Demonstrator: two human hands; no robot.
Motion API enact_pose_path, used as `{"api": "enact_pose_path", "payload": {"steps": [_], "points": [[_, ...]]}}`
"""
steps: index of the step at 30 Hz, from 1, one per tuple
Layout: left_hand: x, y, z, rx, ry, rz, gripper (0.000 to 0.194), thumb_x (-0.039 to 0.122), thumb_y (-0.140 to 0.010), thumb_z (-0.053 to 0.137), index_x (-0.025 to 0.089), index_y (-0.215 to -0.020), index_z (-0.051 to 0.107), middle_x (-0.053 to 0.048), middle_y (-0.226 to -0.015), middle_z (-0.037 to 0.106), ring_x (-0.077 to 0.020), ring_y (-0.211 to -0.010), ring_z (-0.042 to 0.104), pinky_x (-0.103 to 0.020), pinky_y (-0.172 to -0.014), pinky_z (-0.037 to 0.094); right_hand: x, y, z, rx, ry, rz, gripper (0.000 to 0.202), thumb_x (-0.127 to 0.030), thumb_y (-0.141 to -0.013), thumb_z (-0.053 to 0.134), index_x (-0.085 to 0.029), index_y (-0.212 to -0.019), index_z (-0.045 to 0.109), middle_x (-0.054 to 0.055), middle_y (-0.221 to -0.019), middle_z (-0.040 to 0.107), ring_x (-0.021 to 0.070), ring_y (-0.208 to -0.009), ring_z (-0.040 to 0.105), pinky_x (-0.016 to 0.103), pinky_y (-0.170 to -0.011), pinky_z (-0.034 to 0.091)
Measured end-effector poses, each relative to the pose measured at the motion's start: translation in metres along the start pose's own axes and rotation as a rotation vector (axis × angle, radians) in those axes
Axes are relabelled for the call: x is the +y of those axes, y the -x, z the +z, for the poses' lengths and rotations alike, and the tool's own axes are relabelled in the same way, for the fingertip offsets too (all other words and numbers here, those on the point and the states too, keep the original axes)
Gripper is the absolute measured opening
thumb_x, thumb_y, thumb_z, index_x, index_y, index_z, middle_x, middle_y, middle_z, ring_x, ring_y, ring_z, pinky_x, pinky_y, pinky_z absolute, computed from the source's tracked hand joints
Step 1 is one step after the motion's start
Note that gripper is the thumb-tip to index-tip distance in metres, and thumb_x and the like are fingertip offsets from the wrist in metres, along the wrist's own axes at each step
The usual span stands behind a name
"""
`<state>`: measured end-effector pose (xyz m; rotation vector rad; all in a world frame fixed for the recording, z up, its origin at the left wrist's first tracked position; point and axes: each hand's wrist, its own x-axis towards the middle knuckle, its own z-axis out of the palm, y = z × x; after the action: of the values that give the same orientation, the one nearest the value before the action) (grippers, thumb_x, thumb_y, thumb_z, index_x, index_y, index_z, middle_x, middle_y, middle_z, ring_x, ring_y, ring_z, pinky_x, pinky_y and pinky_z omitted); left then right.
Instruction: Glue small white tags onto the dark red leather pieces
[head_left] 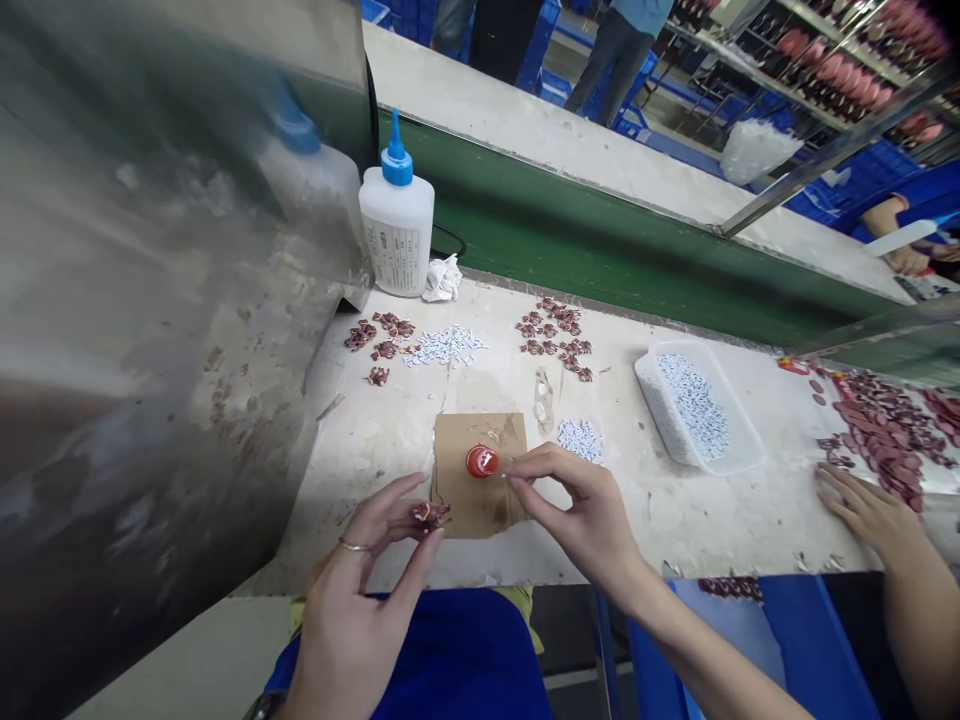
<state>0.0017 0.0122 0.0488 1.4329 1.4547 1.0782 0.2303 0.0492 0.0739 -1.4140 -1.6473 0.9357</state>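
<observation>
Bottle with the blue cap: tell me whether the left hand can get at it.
Probably yes: only low things, such as brown pieces and white bits, lie before the bottle. The left hand holds a small brown figure, though, so may need to set that down.

The label [395,260] on the white bottle [397,205] bears print too small to read

The bottle [397,230] at upper left is translucent white (its cap [397,165] bright blue). Lower centre, the cardboard [459,500] is plain brown.
</observation>
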Motion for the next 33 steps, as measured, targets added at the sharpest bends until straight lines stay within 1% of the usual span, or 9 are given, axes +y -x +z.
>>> {"api": "enact_pose_path", "payload": {"steps": [4,7,12,15,17,21,25,29,33], "points": [[0.011,-0.002,0.005,-0.005,0.072,0.004,0.009,0.024,-0.090,0.071,0.024,-0.096,0.065,0.005,-0.097,0.077,-0.0060,-0.090,0.076,-0.007,-0.088,0.060,-0.017,0.008,0.003,0.003,-0.108,0.021,0.011,-0.014,-0.093,0.070,-0.024,-0.093,0.076,0.001,-0.090,0.076,0.0158,-0.084,0.072,0.030,-0.076,0.056],[0.014,-0.003,0.006,-0.009,0.110,-0.011,0.021,0.024,-0.088,0.074,0.025,-0.105,0.061,0.005,-0.094,0.079,-0.0085,-0.087,0.078,-0.008,-0.084,0.061,-0.020,0.012,0.003,0.011,-0.136,0.024,0.011,-0.015,-0.094,0.071,-0.024,-0.095,0.077,0.001,-0.090,0.076,0.0157,-0.085,0.071,0.030,-0.076,0.056],[0.014,-0.004,0.000,-0.029,-0.074,0.181,0.010,0.024,-0.095,0.066,0.030,-0.102,0.068,0.010,-0.092,0.075,0.0015,-0.082,0.073,0.001,-0.087,0.053,-0.018,0.014,0.001,0.024,-0.161,0.098,0.008,-0.018,-0.094,0.072,-0.024,-0.092,0.077,0.001,-0.088,0.076,0.0160,-0.083,0.071,0.030,-0.075,0.055],[0.016,-0.005,-0.003,-0.077,-0.123,0.230,0.018,0.025,-0.094,0.068,0.033,-0.110,0.068,0.013,-0.096,0.077,0.0023,-0.082,0.073,0.002,-0.087,0.052,-0.022,0.015,0.000,0.019,-0.202,0.136,0.008,-0.018,-0.092,0.073,-0.025,-0.090,0.078,0.001,-0.087,0.077,0.0159,-0.082,0.072,0.029,-0.072,0.056],[0.019,-0.006,-0.003,-0.105,-0.137,0.277,0.024,0.023,-0.095,0.068,0.033,-0.116,0.067,0.013,-0.097,0.077,0.0013,-0.083,0.075,0.002,-0.087,0.053,-0.027,0.016,0.000,-0.007,-0.235,0.108,0.010,-0.016,-0.091,0.074,-0.025,-0.091,0.078,0.001,-0.088,0.078,0.0155,-0.083,0.073,0.029,-0.073,0.057],[0.029,-0.006,-0.005,-0.076,-0.150,0.378,0.017,0.023,-0.093,0.071,0.029,-0.108,0.073,0.007,-0.091,0.073,-0.0015,-0.076,0.072,-0.005,-0.077,0.058,-0.042,0.019,0.003,-0.067,-0.276,0.000,0.015,-0.010,-0.089,0.074,-0.023,-0.095,0.079,0.002,-0.089,0.079,0.0146,-0.084,0.074,0.028,-0.076,0.059],[0.032,-0.002,-0.007,-0.105,-0.042,0.339,0.024,0.019,-0.091,0.072,0.032,-0.111,0.071,0.009,-0.098,0.076,-0.0024,-0.082,0.074,-0.006,-0.079,0.060,-0.053,0.019,0.008,-0.075,-0.340,-0.059,0.014,-0.007,-0.089,0.074,-0.019,-0.095,0.079,0.005,-0.089,0.080,0.0158,-0.084,0.076,0.028,-0.076,0.062],[0.029,0.003,-0.007,-0.032,-0.012,0.285,0.027,0.020,-0.086,0.078,0.034,-0.108,0.072,0.014,-0.098,0.079,-0.0023,-0.074,0.075,-0.006,-0.080,0.061,-0.060,0.016,0.012,-0.060,-0.341,-0.081,0.013,-0.006,-0.089,0.073,-0.017,-0.094,0.078,0.006,-0.087,0.080,0.0150,-0.079,0.076,0.025,-0.071,0.062],[0.030,0.005,-0.006,-0.030,-0.012,0.221,0.024,0.022,-0.088,0.076,0.040,-0.105,0.074,0.015,-0.098,0.078,-0.0052,-0.073,0.075,-0.013,-0.081,0.065,-0.064,0.013,0.011,-0.094,-0.300,-0.072,0.014,-0.007,-0.090,0.072,-0.018,-0.095,0.078,0.005,-0.087,0.079,0.0146,-0.078,0.076,0.025,-0.071,0.062]]}}
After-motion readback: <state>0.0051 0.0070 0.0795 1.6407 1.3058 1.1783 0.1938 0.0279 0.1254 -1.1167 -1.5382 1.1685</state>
